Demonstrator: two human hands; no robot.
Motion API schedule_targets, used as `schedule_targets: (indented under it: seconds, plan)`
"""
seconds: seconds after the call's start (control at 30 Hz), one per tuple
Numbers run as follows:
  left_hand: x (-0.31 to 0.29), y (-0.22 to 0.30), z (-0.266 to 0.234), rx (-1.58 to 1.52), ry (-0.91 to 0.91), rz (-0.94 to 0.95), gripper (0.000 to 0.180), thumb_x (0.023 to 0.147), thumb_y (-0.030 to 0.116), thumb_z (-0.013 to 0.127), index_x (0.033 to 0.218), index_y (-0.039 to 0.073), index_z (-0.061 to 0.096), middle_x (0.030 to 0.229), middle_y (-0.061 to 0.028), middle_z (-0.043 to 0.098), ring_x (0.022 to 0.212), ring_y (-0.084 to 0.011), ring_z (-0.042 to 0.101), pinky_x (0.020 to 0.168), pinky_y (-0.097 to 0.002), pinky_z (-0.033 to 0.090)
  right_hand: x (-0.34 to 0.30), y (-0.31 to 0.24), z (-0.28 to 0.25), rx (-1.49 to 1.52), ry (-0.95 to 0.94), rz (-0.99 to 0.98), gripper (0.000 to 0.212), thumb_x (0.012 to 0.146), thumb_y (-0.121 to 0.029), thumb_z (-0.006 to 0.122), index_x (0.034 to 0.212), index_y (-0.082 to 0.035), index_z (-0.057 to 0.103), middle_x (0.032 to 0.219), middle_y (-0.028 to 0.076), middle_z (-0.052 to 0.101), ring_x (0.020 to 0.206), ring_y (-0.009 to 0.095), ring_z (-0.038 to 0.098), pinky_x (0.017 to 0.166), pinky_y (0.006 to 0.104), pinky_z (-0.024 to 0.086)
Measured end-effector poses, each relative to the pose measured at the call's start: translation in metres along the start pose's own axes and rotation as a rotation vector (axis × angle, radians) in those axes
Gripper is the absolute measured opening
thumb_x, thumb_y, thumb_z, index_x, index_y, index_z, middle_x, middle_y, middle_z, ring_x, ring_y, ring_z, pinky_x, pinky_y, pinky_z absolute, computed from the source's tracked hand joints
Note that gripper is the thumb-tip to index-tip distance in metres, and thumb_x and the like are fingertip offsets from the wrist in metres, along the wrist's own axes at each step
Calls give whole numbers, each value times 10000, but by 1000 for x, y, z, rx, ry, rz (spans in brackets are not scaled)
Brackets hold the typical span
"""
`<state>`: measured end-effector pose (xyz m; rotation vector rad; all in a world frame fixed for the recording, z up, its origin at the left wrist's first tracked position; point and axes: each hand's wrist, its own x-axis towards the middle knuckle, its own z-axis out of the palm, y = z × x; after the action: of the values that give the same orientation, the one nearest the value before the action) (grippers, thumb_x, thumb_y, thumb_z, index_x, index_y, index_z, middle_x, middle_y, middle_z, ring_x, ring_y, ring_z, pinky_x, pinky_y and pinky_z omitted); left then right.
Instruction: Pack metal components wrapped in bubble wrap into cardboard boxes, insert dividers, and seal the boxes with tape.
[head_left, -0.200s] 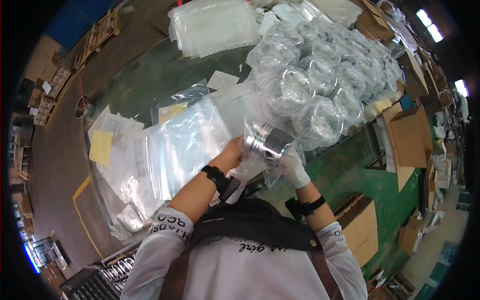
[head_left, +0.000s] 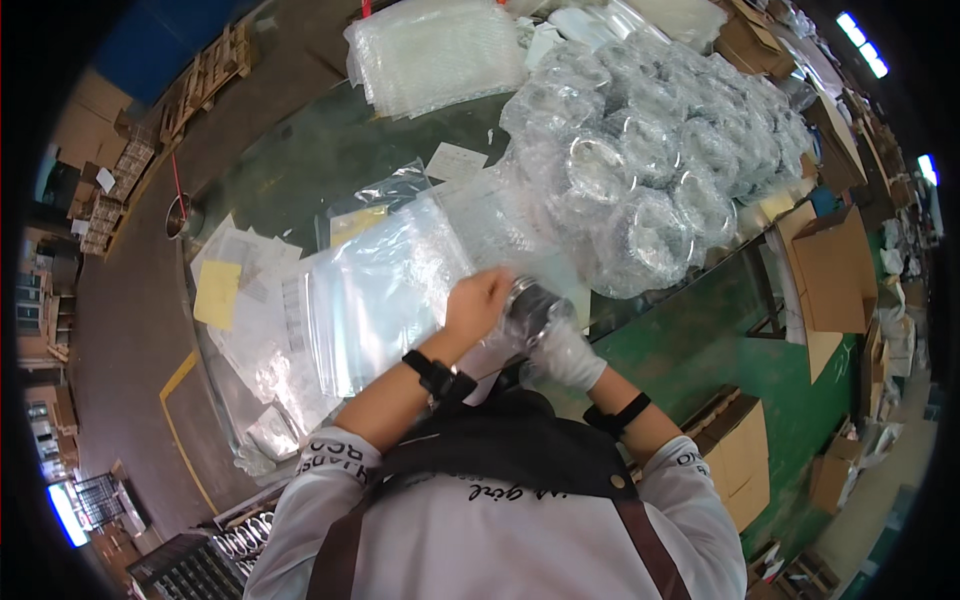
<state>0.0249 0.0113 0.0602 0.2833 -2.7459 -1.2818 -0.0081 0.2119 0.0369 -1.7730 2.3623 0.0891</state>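
Gripping one round metal part (head_left: 533, 305) in both hands, left hand (head_left: 480, 300) bare, right hand (head_left: 562, 352) gloved, we count many bubble-wrapped parts (head_left: 650, 150) done upper right, zip bags (head_left: 385, 290) unfilled on the counter (head_left: 320, 150).

Head camera looks steeply down (fisheye, close) onto the worktable (head_left: 330, 150).

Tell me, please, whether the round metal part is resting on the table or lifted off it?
Lifted: the round metal part is held above the table edge between the left hand and gloved right hand.

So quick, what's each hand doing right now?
Left hand: bare, closed on the round shiny metal part.
Right hand: white-gloved, cupping the same part from below.
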Motion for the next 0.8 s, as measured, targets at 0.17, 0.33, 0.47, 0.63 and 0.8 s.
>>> schedule_targets:
  seconds: [0.17,0.33,0.47,0.63,0.8]
  plan:
    - [-35,64,-4,89,72,362,252,936,224,585,1125,80,668,734,-128,634,635,-303,626,576,-370,513,13,-23,51,-57,681,198,358,958,-266,436,1183,-25,575,1101,173,625,1026,254,606,894,409,475]
    - [-52,94,-13,-158,-53,287,299,914,209,597,1189,105,658,775,-140,646,674,-297,641,618,-371,527,5,-23,-3,1551,555,485,304,989,-214,382,1162,-36,558,1131,106,594,1065,209,568,915,358,467]
    - [-41,137,-18,-232,-244,560,298,935,225,571,1188,92,654,766,-138,638,682,-299,639,612,-359,511,-16,1,16,1859,575,439,290,932,-61,430,1193,-20,551,1170,102,580,1105,194,555,945,341,453]
    - [44,100,-94,-642,58,-131,321,991,328,517,1034,68,700,602,7,511,534,-141,514,507,-296,434,-20,-18,-190,1922,720,321,257,867,11,467,1104,-10,564,1030,96,623,963,173,594,821,329,496]
    - [45,102,-105,-960,-286,-242,467,1017,407,437,1264,44,594,925,-56,544,734,-133,513,647,-260,438,-60,21,-110,890,566,597,403,756,23,580,1159,17,575,1189,225,591,1057,317,613,859,401,512]
